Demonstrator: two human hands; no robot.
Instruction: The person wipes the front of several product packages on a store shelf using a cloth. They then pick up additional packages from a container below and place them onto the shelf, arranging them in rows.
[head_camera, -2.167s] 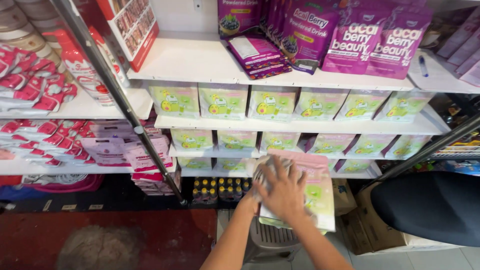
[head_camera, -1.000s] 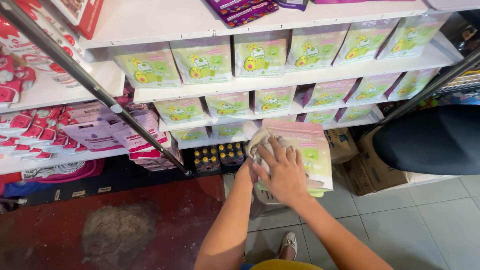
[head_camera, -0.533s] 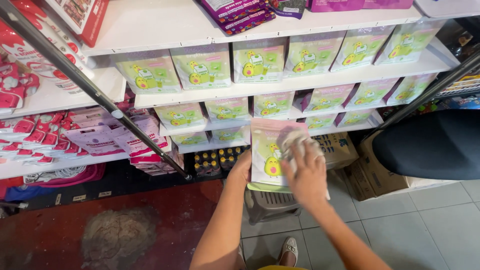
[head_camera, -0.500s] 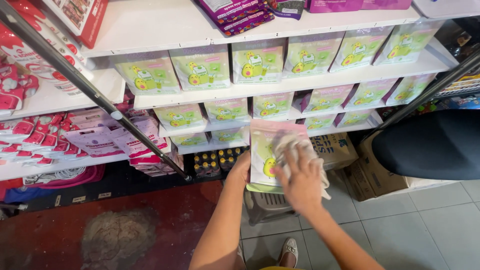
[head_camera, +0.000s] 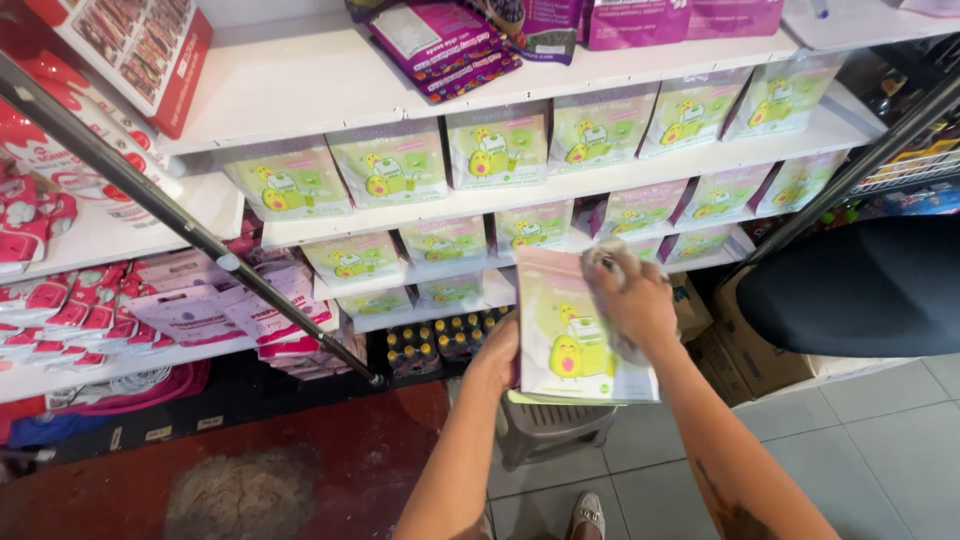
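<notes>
While our left hand (head_camera: 497, 352) propped stack of green pouches (head_camera: 575, 340) from left edge, fingers hidden behind it, grip unclear, our right hand (head_camera: 632, 300) pressed crumpled cloth (head_camera: 603, 256) on top pouch, fingers curled around cloth. Stack stood over grey stool (head_camera: 548, 430), below fingers. Wiping looked mid-way, we judged: top pouch under cloth; matching shelved pouches (head_camera: 495, 146) beyond fingertips sat unhandled.

My left hand (head_camera: 497, 355) reaches up toward twelve o'clock, fingers curled in a grip. My right hand (head_camera: 632, 300) sits at its two o'clock, palm down, fingers bent.
</notes>
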